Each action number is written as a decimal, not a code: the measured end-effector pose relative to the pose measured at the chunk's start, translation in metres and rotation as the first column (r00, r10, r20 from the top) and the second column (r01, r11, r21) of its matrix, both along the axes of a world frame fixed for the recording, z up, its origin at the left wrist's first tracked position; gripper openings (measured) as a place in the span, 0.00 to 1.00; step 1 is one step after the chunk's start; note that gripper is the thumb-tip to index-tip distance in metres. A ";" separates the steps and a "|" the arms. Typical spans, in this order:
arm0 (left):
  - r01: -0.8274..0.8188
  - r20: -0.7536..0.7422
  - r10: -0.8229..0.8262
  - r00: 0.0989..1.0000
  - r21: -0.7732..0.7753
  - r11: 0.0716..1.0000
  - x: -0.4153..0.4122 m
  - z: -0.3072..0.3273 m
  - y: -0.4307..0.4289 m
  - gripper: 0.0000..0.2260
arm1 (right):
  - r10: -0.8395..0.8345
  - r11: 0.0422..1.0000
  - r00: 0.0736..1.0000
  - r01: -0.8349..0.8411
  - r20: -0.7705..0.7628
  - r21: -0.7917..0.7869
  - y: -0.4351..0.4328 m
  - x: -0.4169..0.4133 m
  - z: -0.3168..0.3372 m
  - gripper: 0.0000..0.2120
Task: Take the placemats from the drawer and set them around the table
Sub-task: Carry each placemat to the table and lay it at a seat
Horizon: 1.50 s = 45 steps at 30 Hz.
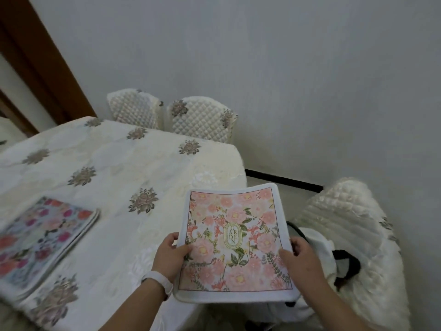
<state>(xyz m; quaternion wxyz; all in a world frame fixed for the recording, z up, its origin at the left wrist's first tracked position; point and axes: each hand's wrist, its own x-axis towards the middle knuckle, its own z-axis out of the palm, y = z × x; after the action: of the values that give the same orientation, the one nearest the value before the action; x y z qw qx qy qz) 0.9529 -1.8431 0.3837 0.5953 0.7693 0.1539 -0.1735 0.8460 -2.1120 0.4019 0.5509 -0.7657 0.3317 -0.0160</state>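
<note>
I hold a pink floral placemat (235,240) with a "GARDEN" oval in its middle, above the table's near right corner. My left hand (170,253) grips its left edge and my right hand (299,255) grips its right edge. The mat hangs partly past the table edge, over a chair. A stack of blue and pink floral placemats (40,240) lies on the table (114,168) at the left. A white band sits on my left wrist.
The table wears a cream quilted cloth with embroidered flowers. Two quilted chair backs (202,118) stand at its far side against the grey wall. A third covered chair (353,225) at the right carries a white bag with black handles (334,261).
</note>
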 end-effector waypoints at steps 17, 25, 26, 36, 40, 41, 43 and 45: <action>-0.278 -0.036 0.277 0.960 -0.017 0.961 0.073 -0.013 -0.002 0.09 | 0.379 0.909 0.914 -0.397 -0.142 -0.125 -0.035 0.186 -0.014 0.08; -0.472 -0.113 0.467 0.877 -0.021 0.881 0.059 -0.036 -0.014 0.10 | 0.606 0.726 0.771 -0.637 -0.195 -0.259 -0.018 0.267 -0.041 0.05; -0.491 -0.119 0.485 0.866 -0.023 0.871 0.060 -0.039 -0.018 0.10 | 0.622 0.704 0.755 -0.655 -0.208 -0.273 -0.017 0.275 -0.045 0.04; -0.655 -0.190 0.637 0.747 -0.041 0.755 0.061 -0.077 -0.029 0.12 | 0.730 0.582 0.645 -0.759 -0.225 -0.292 0.003 0.336 -0.079 0.06; -0.670 -0.220 0.648 0.729 -0.038 0.741 0.062 -0.095 -0.030 0.13 | 0.739 0.562 0.629 -0.773 -0.242 -0.293 0.006 0.347 -0.094 0.07; -0.672 -0.223 0.650 0.727 -0.038 0.739 0.063 -0.100 -0.029 0.13 | 0.736 0.562 0.631 -0.772 -0.245 -0.298 0.008 0.350 -0.096 0.07; -0.666 -0.228 0.644 0.730 -0.028 0.745 0.062 -0.109 -0.028 0.12 | 0.722 0.576 0.644 -0.762 -0.253 -0.297 0.010 0.353 -0.100 0.08; -0.664 -0.234 0.644 0.729 -0.010 0.748 0.061 -0.115 -0.027 0.12 | 0.712 0.590 0.652 -0.757 -0.261 -0.279 0.011 0.353 -0.104 0.09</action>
<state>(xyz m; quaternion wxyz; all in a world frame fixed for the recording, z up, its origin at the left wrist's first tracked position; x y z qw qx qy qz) 1.0137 -1.8702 0.2686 0.6327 0.6139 0.4701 -0.0420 1.1987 -2.1009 0.2976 0.3347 -0.9212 0.0096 0.1983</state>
